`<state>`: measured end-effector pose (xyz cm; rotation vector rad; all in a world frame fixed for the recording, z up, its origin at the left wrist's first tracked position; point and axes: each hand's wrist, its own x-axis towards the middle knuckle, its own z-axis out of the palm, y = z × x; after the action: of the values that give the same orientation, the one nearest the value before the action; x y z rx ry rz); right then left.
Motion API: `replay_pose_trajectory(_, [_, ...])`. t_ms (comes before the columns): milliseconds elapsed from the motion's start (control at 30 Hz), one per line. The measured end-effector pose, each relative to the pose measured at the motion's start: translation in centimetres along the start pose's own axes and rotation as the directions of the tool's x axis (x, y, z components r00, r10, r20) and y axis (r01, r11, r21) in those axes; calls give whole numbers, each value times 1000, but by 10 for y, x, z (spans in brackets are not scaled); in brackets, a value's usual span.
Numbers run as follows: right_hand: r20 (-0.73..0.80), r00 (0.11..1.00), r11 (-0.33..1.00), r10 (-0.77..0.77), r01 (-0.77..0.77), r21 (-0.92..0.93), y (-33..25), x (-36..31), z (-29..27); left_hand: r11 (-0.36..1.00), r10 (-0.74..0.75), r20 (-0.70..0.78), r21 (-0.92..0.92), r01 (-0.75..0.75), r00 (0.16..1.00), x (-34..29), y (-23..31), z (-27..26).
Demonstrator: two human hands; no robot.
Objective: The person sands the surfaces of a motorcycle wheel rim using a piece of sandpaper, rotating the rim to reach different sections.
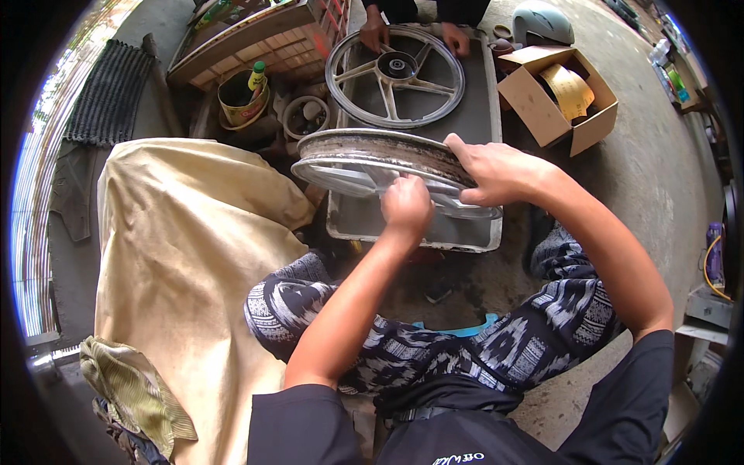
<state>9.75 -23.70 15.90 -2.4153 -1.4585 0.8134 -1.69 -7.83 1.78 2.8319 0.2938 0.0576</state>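
A grimy spoked motorcycle wheel rim [364, 149] is tilted nearly edge-on above a shallow tray [491, 236] of grey liquid. My right hand [504, 172] grips its right edge, with the thumb below and the fingers over the top. Against the spokes on its near face, my left hand [408, 204] is closed in a fist, and whatever lies inside the fist is hidden. Farther off, a second spoked wheel rim [385, 108] rests over the tray. A co-worker's hands [375, 32] touch its far edge.
An open cardboard box [535, 105] with a yellow roll [568, 89] stands right of the tray, near a pale helmet [542, 22]. To the left are a bucket [242, 99] holding a green bottle [257, 75], a crate [256, 48] and a large beige cloth cover [182, 225].
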Motion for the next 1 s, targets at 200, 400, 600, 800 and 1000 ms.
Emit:
replay_pose_trajectory(200, [37, 998, 998, 55, -55, -12, 0, 0, -7, 999, 21, -3, -43, -22, 1000, -24, 42, -7])
replay_pose_trajectory(400, [-25, 1000, 1000, 9, -9, 13, 0, 8, -2, 993, -88, 49, -70, 92, 995, -9, 18, -7])
replay_pose_trajectory(600, [-37, 999, 1000, 4, -5, -8, 6, 1, -2, 986, -51, 68, -154, 61, 996, -11, 35, -17])
replay_pose_trajectory(800, [-55, 998, 1000, 15, -15, 0, 11, 6, -1, 947, -9, -5, -321, 7, 1000, -20, 41, -8])
replay_pose_trajectory(1000, [-58, 997, 999, 42, -41, 15, 10, 8, -4, 983, -32, 84, -178, 47, 996, -3, 17, -3])
